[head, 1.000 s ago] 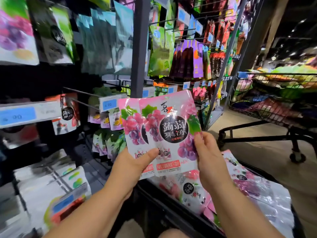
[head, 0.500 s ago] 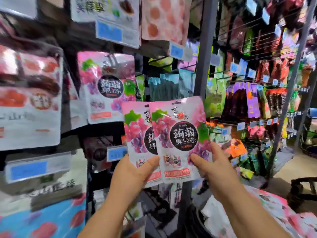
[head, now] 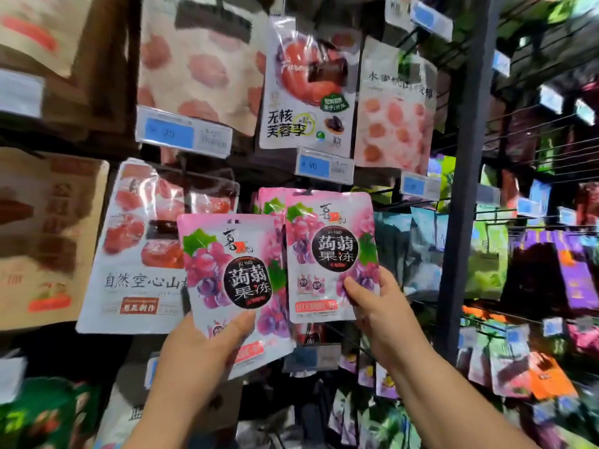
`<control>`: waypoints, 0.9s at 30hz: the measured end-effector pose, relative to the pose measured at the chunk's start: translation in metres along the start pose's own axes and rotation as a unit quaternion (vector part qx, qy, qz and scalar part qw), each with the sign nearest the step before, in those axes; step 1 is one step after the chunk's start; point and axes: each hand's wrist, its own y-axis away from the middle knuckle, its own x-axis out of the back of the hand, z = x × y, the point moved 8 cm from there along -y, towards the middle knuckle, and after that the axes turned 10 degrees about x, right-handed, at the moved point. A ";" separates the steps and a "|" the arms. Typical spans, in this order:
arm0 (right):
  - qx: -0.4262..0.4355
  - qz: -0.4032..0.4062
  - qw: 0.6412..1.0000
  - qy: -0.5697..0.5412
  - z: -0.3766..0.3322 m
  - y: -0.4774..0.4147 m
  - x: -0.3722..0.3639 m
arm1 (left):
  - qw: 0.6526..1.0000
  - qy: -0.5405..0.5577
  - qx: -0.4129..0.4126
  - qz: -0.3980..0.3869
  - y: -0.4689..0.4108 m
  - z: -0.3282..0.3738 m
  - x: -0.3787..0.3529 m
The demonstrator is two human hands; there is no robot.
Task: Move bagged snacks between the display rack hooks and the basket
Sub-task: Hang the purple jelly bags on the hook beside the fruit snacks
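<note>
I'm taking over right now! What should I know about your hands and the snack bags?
Left hand grips the left bag by its lower part.
Right hand pinches the right bag, held up before matching hanging bags.
Basket: out of view.
Done: both bags are up at the rack.
Left: neither looks hooked; probably hang the right bag first, then the other.

**A:** Setting?

**B:** Retail shop, snack aisle. Obs. 1: sealed printed plastic snack bags (head: 308, 85) hang in tiers from thin dark wire hooks (head: 534, 150) beside a dark metal rack post (head: 460, 222).

**A:** Pricing evidence?

**B:** Obs. 2: blue-and-white paper price tags (head: 183, 135) in clear holders sit in front of the bags, row after row. Obs. 3: identical pink grape-printed plastic pouches (head: 270, 202) hang stacked one behind another, which reads as stock, not household storage.
</note>
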 end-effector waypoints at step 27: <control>0.006 -0.014 1.000 -0.022 0.009 -0.033 -0.032 | 0.997 0.037 0.017 0.060 -0.016 -0.013 0.025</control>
